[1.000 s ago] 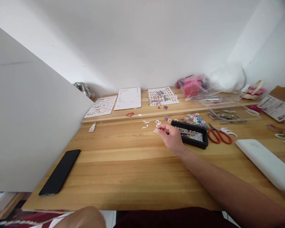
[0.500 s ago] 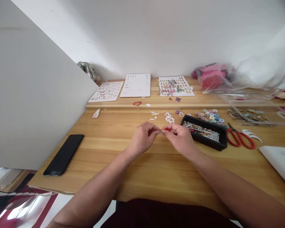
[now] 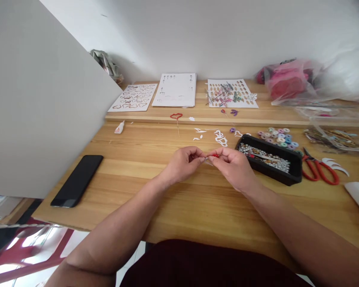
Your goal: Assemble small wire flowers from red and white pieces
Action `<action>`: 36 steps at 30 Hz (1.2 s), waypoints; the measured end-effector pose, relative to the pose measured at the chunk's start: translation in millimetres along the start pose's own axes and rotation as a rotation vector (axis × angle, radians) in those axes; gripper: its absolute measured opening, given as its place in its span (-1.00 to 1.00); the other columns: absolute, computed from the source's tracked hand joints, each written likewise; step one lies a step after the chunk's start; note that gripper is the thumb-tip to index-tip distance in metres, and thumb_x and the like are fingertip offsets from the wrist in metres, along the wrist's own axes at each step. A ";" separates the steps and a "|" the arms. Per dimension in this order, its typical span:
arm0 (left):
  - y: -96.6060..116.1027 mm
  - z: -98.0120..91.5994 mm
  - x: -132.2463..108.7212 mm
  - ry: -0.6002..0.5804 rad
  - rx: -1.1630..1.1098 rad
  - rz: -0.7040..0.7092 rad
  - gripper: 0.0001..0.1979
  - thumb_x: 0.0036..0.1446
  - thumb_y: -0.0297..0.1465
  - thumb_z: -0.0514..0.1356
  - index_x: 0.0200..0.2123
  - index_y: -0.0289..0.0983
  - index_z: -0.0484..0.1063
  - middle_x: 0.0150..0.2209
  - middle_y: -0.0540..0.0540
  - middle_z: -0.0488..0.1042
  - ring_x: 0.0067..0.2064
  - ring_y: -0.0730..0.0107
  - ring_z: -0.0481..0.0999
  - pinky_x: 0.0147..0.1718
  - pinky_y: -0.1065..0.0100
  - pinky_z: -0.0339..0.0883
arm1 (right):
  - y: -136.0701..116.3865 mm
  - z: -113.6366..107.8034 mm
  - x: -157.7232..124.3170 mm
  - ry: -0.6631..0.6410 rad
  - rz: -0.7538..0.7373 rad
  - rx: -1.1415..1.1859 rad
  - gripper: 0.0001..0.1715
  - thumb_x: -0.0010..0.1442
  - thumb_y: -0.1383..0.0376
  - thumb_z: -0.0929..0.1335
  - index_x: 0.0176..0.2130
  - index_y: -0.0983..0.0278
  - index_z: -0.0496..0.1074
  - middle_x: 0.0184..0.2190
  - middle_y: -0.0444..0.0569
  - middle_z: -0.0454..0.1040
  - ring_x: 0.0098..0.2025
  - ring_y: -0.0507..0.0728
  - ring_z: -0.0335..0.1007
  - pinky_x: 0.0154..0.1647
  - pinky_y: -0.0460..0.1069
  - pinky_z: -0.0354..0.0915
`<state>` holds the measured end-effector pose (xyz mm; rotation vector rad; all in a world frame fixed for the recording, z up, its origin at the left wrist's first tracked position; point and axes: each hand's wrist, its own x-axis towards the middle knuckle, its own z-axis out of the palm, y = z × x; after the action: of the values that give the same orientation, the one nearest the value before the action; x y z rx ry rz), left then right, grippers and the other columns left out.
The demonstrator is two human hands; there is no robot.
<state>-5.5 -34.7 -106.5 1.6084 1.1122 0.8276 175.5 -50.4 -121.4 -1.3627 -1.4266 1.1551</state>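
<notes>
My left hand [image 3: 184,163] and my right hand [image 3: 231,165] meet fingertip to fingertip above the middle of the wooden table [image 3: 167,207]. Both are closed in a pinch on a small red piece [image 3: 214,156] between them. A thin pale bit shows beside the left fingertips; I cannot make out what it is. White paper scraps [image 3: 219,137] lie just beyond the hands. A black tray of small beads [image 3: 267,158] sits right of my right hand.
A black phone [image 3: 77,180] lies at the left. Red scissors [image 3: 320,172] rest right of the tray, coloured rings [image 3: 277,136] behind it. Printed sheets [image 3: 176,90], a red heart shape [image 3: 176,116] and a pink bag [image 3: 287,81] line the raised back ledge. A grey panel [image 3: 38,107] stands at the left.
My left hand came up from below the table edge and joined the right hand. The right hand drew back from the paper scraps toward me with the red piece.
</notes>
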 end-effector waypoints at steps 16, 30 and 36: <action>10.2 -4.2 -5.1 0.087 0.129 0.002 -0.84 0.02 -0.33 0.27 -0.41 -0.34 0.51 -0.54 0.03 0.39 -0.51 0.54 0.26 -0.51 0.45 0.12 | -13.3 -0.6 -5.4 -0.089 0.028 0.038 -0.68 0.13 0.07 0.42 -0.29 0.29 0.49 -0.72 -0.27 0.17 -0.66 -0.06 -0.04 -0.63 -0.09 -0.12; 11.3 -4.9 -6.8 0.092 0.233 0.143 -0.87 0.09 -0.36 0.23 -0.39 -0.32 0.49 -0.49 0.00 0.43 -0.49 0.53 0.29 -0.49 0.45 0.16 | -15.6 0.4 -7.1 0.010 -0.024 -0.058 -0.65 0.06 0.06 0.46 -0.31 0.30 0.56 -0.68 -0.21 0.25 -0.63 -0.05 0.00 -0.61 -0.08 -0.09; 13.7 -5.2 -8.7 0.094 0.300 0.158 -0.93 0.06 -0.43 0.21 -0.41 -0.31 0.48 -0.49 0.00 0.43 -0.49 0.53 0.29 -0.47 0.45 0.18 | -15.9 1.8 -7.4 0.046 -0.027 -0.030 -0.67 0.02 0.07 0.48 -0.36 0.30 0.57 -0.65 -0.18 0.32 -0.62 -0.05 -0.01 -0.60 -0.07 -0.08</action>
<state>-9.5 -42.5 -92.0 1.9426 1.2324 0.8776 170.6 -57.8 -106.1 -1.3787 -1.4300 1.0823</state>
